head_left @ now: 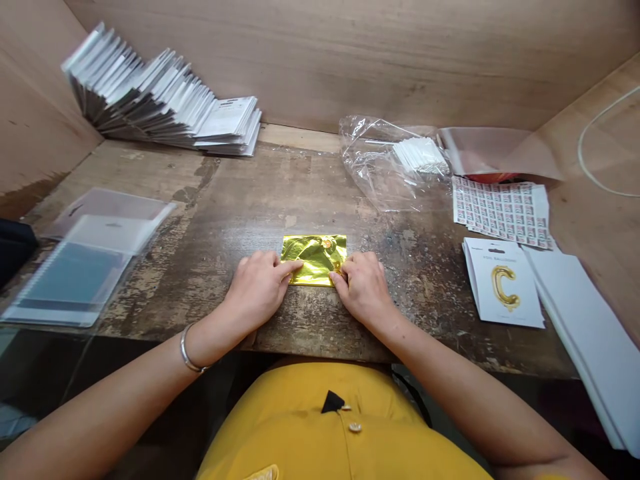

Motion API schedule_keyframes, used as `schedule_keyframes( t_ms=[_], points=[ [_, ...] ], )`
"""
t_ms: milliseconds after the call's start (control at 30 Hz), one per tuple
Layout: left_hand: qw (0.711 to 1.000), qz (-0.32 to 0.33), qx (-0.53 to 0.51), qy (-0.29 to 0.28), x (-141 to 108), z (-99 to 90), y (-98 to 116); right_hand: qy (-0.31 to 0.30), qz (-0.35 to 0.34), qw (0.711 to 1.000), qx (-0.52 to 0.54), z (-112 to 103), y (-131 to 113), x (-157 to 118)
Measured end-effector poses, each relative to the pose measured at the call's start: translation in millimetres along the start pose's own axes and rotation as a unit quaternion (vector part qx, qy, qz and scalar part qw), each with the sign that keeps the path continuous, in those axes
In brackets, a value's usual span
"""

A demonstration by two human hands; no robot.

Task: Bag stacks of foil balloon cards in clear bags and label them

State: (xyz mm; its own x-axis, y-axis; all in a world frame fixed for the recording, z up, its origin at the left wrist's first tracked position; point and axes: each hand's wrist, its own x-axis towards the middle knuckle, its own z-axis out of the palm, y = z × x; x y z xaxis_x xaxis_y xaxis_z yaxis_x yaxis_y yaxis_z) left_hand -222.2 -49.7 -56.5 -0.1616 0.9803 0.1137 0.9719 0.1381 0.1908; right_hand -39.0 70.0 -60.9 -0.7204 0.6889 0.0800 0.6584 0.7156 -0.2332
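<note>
A flat, shiny gold foil balloon (314, 259), folded into a small rectangle, lies on the worn wooden table in front of me. My left hand (260, 285) grips its left edge, the thumb lying on top of the foil and the other fingers curled. At the right edge, my right hand (364, 283) has its thumb on the lower corner and its fingers bent against the side. Both hands rest on the table. To the right lies a white folded card (504, 283) printed with a gold letter C balloon.
Stacked white cards (165, 100) lean along the back left. Clear plastic sleeves (80, 267) lie at left. A plastic bag (370, 160) with white sticks or straws (421, 156), a sticker sheet (503, 210) and long white card sheets (585, 327) are at right. Wooden panels (320, 60) enclose the table.
</note>
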Motion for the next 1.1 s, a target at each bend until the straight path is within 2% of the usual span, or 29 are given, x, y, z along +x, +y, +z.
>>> schedule_keyframes(
  t_ms=[100,167,233,300,367,433,467,533,567,600,633,733,833,933,1033,1100],
  points=[
    [0.998,0.062,0.016,-0.010,1.9,2.3,-2.1,-0.009,0.007,1.000,-0.009,-3.5,-1.2,0.6],
    [0.994,0.098,0.008,-0.055,4.5,3.6,-3.5,0.013,0.008,1.000,-0.018,-7.5,-5.2,-0.1],
    [0.990,0.104,0.005,-0.091,7.3,4.2,-3.8,0.034,-0.031,0.998,-0.030,-10.0,-10.8,-1.4],
    [0.990,0.104,0.004,-0.100,8.8,4.2,-5.2,0.003,-0.103,0.994,-0.037,-8.7,-15.9,-2.8],
    [0.989,0.107,0.002,-0.099,7.4,3.4,-11.6,-0.074,-0.151,0.985,-0.036,-3.8,-18.4,-3.5],
    [0.991,0.090,0.007,-0.098,1.9,0.1,-24.7,-0.128,-0.155,0.979,-0.035,1.8,-18.1,-3.6],
    [0.994,0.061,0.015,-0.091,-2.3,-3.0,-32.7,-0.140,-0.151,0.978,-0.035,3.8,-17.4,-3.5],
    [0.998,-0.011,0.031,-0.054,-12.3,-11.7,-46.8,-0.148,-0.151,0.977,-0.035,5.4,-15.9,-3.3],
    [0.999,-0.028,0.035,-0.030,-17.1,-16.6,-50.6,-0.149,-0.152,0.976,-0.035,5.2,-15.4,-3.3],
    [0.999,-0.019,0.037,-0.010,-21.0,-21.0,-51.5,-0.148,-0.154,0.976,-0.036,4.6,-15.1,-3.4],
    [0.999,0.018,0.036,0.003,-23.5,-24.5,-49.4,-0.148,-0.154,0.976,-0.038,4.0,-15.0,-3.5],
    [0.981,0.189,0.047,-0.001,-20.0,-26.5,-32.9,-0.147,-0.151,0.976,-0.048,3.5,-15.0,-3.3],
    [0.958,0.278,0.064,-0.016,-5.8,-20.4,-19.1,-0.143,-0.152,0.977,-0.048,5.0,-14.5,-1.7],
    [0.954,0.288,0.082,-0.019,1.7,-16.6,-7.9,-0.123,-0.162,0.978,-0.049,1.6,-15.4,-3.0],
    [0.964,0.249,0.093,-0.004,-5.0,-16.2,17.4,-0.039,-0.181,0.981,-0.063,-9.1,-18.5,-14.8],
    [0.977,0.205,0.052,0.004,-13.1,-15.5,41.9,0.011,-0.196,0.978,-0.062,-16.1,-18.3,-27.7]
  ],
)
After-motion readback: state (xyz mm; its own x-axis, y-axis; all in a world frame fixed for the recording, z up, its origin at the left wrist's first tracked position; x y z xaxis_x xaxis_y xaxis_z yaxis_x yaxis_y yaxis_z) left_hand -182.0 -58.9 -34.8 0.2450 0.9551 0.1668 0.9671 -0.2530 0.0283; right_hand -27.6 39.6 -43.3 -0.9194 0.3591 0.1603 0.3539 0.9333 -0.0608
